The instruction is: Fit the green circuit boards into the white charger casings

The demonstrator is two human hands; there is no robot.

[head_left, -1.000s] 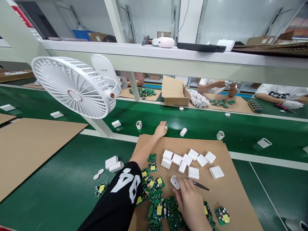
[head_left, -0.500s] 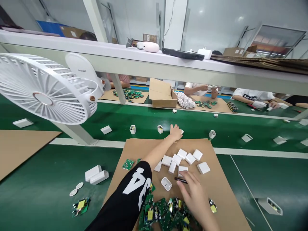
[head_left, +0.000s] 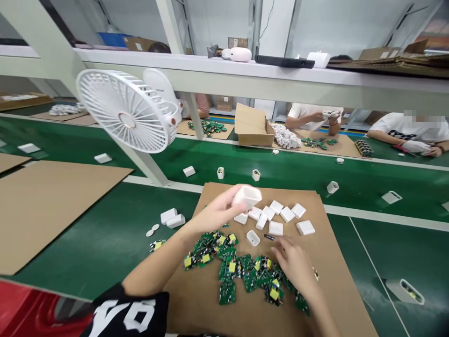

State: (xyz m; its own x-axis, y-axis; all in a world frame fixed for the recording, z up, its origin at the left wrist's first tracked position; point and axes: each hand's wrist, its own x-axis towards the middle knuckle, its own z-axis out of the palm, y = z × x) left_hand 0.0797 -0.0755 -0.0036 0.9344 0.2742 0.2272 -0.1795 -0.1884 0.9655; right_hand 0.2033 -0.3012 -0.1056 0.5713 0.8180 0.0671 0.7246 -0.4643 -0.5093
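Note:
My left hand (head_left: 224, 206) is closed around a white plastic charger casing (head_left: 249, 195), raised over the cardboard with its open end showing. My right hand (head_left: 293, 260) is low over the sheet, fingertips on the end of a slim black tool (head_left: 269, 237); its kind is unclear. Just left of the tool lies a white casing (head_left: 253, 238) with its opening up. Several more white casings (head_left: 287, 214) are grouped behind it. Green circuit boards (head_left: 231, 267) with yellow-wrapped parts lie in a loose pile left of and beneath my right hand.
A white fan (head_left: 128, 119) juts out at left below a shelf (head_left: 217, 70). Casings, some with boards inside, stand along the green belt (head_left: 238, 164). Two white casings (head_left: 171, 218) lie left of the cardboard sheet (head_left: 336, 290). Co-workers (head_left: 312, 117) sit across the belt.
My left hand has come back from the belt's edge, now with a white casing in it. My right hand stays near the black tool. The view has turned left.

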